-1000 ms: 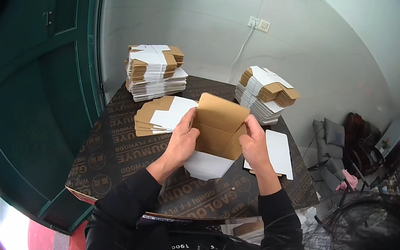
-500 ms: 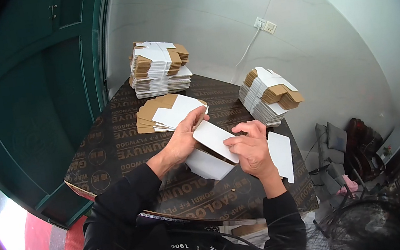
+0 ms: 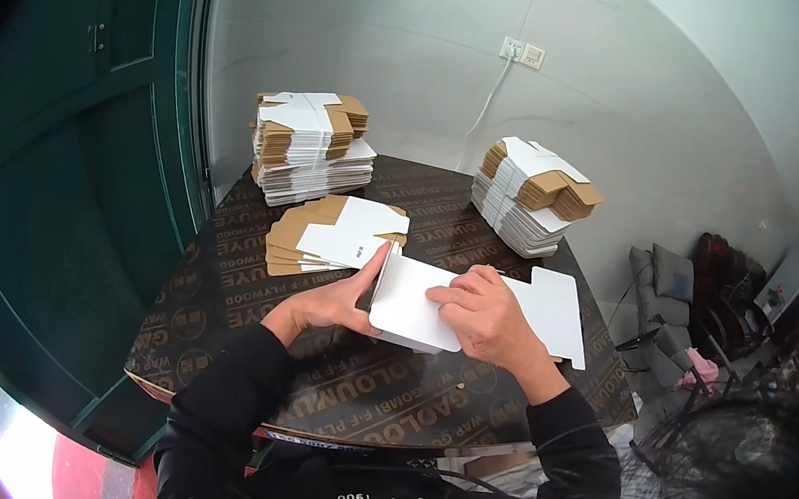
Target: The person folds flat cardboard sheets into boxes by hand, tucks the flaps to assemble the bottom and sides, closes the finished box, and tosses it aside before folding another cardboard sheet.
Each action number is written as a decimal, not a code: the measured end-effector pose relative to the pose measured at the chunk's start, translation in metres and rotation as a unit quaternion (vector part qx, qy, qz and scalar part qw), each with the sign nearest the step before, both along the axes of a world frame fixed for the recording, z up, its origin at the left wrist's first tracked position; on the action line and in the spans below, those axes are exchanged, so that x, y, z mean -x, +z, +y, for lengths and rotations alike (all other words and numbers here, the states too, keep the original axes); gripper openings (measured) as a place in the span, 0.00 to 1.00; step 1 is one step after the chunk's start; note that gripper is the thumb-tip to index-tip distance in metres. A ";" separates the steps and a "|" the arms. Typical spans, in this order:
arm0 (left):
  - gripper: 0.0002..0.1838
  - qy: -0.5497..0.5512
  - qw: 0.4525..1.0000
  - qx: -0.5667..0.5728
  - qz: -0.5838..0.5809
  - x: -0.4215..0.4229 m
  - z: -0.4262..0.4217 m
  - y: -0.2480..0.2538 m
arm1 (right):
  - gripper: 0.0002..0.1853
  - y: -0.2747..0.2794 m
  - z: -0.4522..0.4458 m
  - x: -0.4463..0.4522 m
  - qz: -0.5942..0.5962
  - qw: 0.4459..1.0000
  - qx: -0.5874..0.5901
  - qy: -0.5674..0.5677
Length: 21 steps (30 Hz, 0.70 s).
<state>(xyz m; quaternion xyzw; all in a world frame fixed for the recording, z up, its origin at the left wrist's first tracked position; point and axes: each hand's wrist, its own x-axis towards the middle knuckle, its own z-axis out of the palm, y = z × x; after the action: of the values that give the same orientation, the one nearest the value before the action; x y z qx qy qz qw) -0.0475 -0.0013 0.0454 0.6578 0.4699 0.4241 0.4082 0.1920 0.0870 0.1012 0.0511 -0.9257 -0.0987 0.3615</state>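
Note:
A small white cardboard box [image 3: 411,298] is held over the dark table, its broad white face turned up toward me. My left hand [image 3: 331,304] grips its left end, thumb along the far edge and the other fingers partly hidden at the near side. My right hand [image 3: 484,319] has its curled fingers on the right part of the white face; what the thumb touches is hidden. To the right of that hand lies another white cardboard piece [image 3: 555,315], partly covered by it. Just beyond the box, several flat unfolded cartons [image 3: 337,232] are fanned out, white and brown.
At the back of the plywood table [image 3: 197,322] rises a tall stack of folded cartons [image 3: 310,145]. A second carton stack [image 3: 534,196] stands near the right edge, by the wall. A socket [image 3: 522,52] with a cable is on the wall; a green door [image 3: 66,243] is at left.
The box's white top panel has come down flat over the opening that showed before. My left thumb now lies along its far left edge, and my right hand has shifted slightly left and down.

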 end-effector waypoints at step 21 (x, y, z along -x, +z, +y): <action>0.61 0.113 0.992 -0.055 0.014 -0.020 0.012 -0.021 | 0.15 0.001 0.006 0.057 -0.263 0.937 0.007 -0.230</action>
<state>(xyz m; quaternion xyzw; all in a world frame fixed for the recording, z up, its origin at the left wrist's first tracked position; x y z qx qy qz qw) -0.0276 0.0106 0.0244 0.6282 0.5227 0.4831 0.3141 0.1353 0.0934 0.1026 -0.1413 -0.9749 -0.1553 0.0735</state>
